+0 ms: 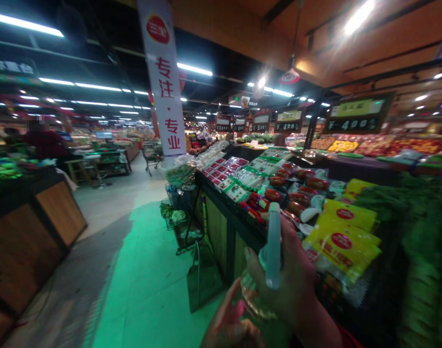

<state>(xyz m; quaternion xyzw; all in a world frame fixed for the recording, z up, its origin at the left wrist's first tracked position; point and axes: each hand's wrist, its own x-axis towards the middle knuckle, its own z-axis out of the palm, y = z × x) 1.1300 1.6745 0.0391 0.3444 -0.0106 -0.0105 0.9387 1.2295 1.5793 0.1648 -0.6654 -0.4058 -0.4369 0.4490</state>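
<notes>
A spray bottle with a pale blue-grey trigger head (pixel 273 244) and a clear body (pixel 257 296) is at the lower middle. My right hand (pixel 295 285) wraps round its neck, with the thumb on the near left side. Below and to the left is my left hand (pixel 230 321), its index finger raised beside the clear body and the other fingers bent. Whether it touches the bottle cannot be made out. Beyond my right hand lie packed sausages (pixel 273 195) and yellow packets (pixel 346 241) on a sloping display (pixel 224 203).
A shopping cart (pixel 182 237) with vegetables and a long-handled dustpan (pixel 204 278) stand left of the display. Leafy greens (pixel 416 212) and long white radishes (pixel 423 299) are at the right. A wooden counter (pixel 54 208) stands on the left; a person (pixel 43 142) is behind it.
</notes>
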